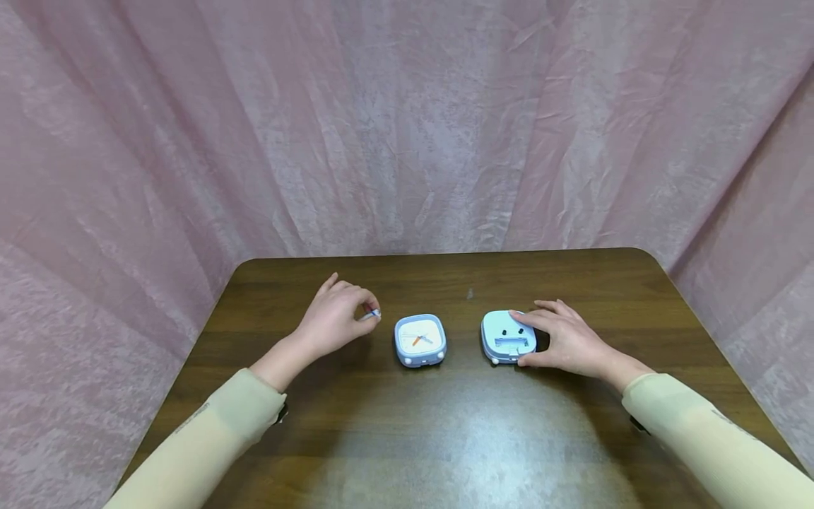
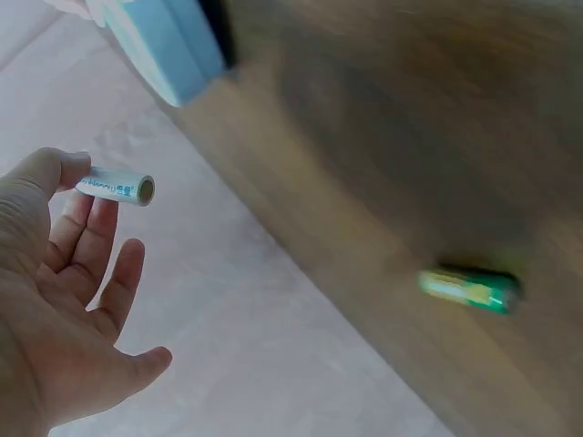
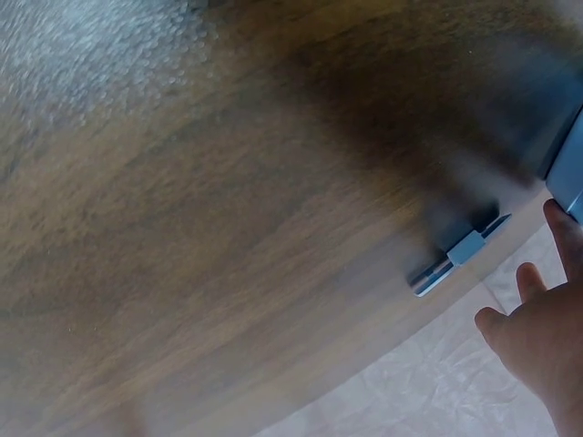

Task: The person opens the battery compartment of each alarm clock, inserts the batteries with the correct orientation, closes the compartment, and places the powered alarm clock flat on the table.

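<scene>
My left hand [image 1: 333, 318] pinches a small white battery [image 2: 118, 186] with bluish lettering between thumb and finger, above the table's left half. To its right, a blue alarm clock [image 1: 420, 341] lies with its white dial upward. My right hand [image 1: 569, 341] grips the right edge of a second light-blue alarm clock [image 1: 499, 329], thumb at the near corner and fingers on the far side. That clock is back side up, its battery compartment uncovered. On the wood lies a green battery [image 2: 469, 289], seen in the left wrist view.
A small blue battery cover [image 3: 466, 248] lies on the wooden table [image 1: 407, 424] near its edge, in the right wrist view. Behind the table hangs a pink velvety curtain [image 1: 407, 141], which also drapes both sides.
</scene>
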Available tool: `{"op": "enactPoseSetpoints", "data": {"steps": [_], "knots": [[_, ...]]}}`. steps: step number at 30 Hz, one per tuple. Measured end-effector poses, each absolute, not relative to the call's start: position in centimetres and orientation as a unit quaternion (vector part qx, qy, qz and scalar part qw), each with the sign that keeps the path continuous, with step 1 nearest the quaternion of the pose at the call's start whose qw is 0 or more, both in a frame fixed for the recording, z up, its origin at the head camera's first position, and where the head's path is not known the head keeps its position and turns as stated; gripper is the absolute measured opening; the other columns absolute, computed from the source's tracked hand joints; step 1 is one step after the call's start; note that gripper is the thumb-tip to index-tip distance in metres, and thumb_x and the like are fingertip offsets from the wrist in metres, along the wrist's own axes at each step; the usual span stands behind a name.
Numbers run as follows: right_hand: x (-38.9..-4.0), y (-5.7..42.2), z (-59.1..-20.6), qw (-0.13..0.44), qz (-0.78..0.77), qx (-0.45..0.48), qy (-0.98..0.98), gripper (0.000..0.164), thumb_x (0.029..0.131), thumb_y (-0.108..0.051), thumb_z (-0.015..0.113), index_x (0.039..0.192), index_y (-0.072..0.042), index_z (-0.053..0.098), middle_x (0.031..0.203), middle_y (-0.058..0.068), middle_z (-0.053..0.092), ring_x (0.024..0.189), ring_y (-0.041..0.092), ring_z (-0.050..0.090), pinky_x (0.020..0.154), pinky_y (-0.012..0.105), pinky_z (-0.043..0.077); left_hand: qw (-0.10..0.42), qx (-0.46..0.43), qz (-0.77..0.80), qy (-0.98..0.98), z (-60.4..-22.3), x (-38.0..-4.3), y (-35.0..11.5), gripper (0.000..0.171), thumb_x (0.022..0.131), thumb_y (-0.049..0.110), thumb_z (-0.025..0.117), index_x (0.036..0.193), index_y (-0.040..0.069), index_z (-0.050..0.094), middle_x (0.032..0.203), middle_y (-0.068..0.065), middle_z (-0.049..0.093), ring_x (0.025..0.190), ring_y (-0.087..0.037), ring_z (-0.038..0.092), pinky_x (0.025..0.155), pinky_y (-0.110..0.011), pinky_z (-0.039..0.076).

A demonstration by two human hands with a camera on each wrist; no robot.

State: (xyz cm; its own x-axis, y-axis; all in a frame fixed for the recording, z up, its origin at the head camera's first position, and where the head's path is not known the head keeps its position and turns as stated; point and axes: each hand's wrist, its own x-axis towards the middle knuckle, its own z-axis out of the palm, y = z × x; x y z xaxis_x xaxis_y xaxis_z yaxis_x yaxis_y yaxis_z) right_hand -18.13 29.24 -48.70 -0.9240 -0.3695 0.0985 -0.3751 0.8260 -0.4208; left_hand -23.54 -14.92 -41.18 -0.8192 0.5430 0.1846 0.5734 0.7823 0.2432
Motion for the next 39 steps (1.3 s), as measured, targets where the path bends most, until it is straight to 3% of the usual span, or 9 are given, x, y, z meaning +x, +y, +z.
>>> {"op": "enactPoseSetpoints", "data": {"steps": [7,13,17,28,34,39], "knots": [[-18.1,29.3,-48.7,0.004,0.223,0.195,-0.955,0.09,0.074,-0.063,0.085,0.151,-0.029,0.053,0.148,0.008,0.056,0.145,0.035,0.032,0.109,0.066,0.025,0.04,-0.317,-0.176,-0.931,-40.4,-23.5,-11.6,0.005,0.094,0.029,0.076,0.094,0.028,0.071,0.092,0.017,0.066,0.11,-0.019,0.058,0.12,-0.059,0.014],[-18.2,29.3,-48.6,-0.004,0.223,0.193,-0.955,0.091,0.074,-0.063,0.085,0.152,-0.029,0.052,0.148,0.008,0.055,0.146,0.036,0.03,0.113,0.068,0.017,0.044,-0.347,-0.184,-0.919,-40.3,-23.6,-8.4,0.005,0.094,0.029,0.076,0.098,0.027,0.072,0.094,0.017,0.067,0.111,-0.017,0.058,0.12,-0.057,0.015],[-18.2,29.3,-48.6,-0.001,0.222,0.191,-0.956,0.091,0.074,-0.064,0.084,0.152,-0.03,0.052,0.148,0.009,0.055,0.146,0.036,0.03,0.112,0.068,0.02,0.045,-0.364,-0.181,-0.912,-40.5,-23.7,-6.2,0.006,0.095,0.031,0.075,0.101,0.029,0.073,0.096,0.019,0.068,0.111,-0.015,0.057,0.12,-0.056,0.016],[-18.2,29.2,-48.8,0.0,0.221,0.191,-0.956,0.092,0.074,-0.066,0.083,0.153,-0.03,0.051,0.147,0.002,0.057,0.145,0.035,0.031,0.109,0.067,0.025,0.015,-0.39,-0.186,-0.902,-41.3,-23.3,-1.0,0.007,0.096,0.034,0.074,0.103,0.03,0.074,0.095,0.022,0.069,0.114,-0.013,0.056,0.121,-0.055,0.014],[-18.3,29.2,-48.9,-0.002,0.223,0.194,-0.955,0.091,0.075,-0.063,0.084,0.153,-0.03,0.051,0.146,-0.001,0.058,0.145,0.036,0.031,0.111,0.068,0.022,-0.024,-0.39,-0.226,-0.892,-41.4,-23.5,1.2,0.011,0.096,0.036,0.074,0.105,0.029,0.075,0.094,0.024,0.068,0.112,-0.013,0.057,0.122,-0.053,0.015],[-18.3,29.2,-48.8,-0.01,0.231,0.192,-0.954,0.09,0.076,-0.062,0.084,0.153,-0.03,0.051,0.147,-0.004,0.057,0.147,0.036,0.029,0.112,0.071,0.018,-0.052,-0.387,-0.25,-0.886,-41.6,-23.7,2.7,0.012,0.095,0.035,0.075,0.105,0.029,0.076,0.093,0.028,0.069,0.107,-0.008,0.056,0.116,-0.039,0.027]]}}
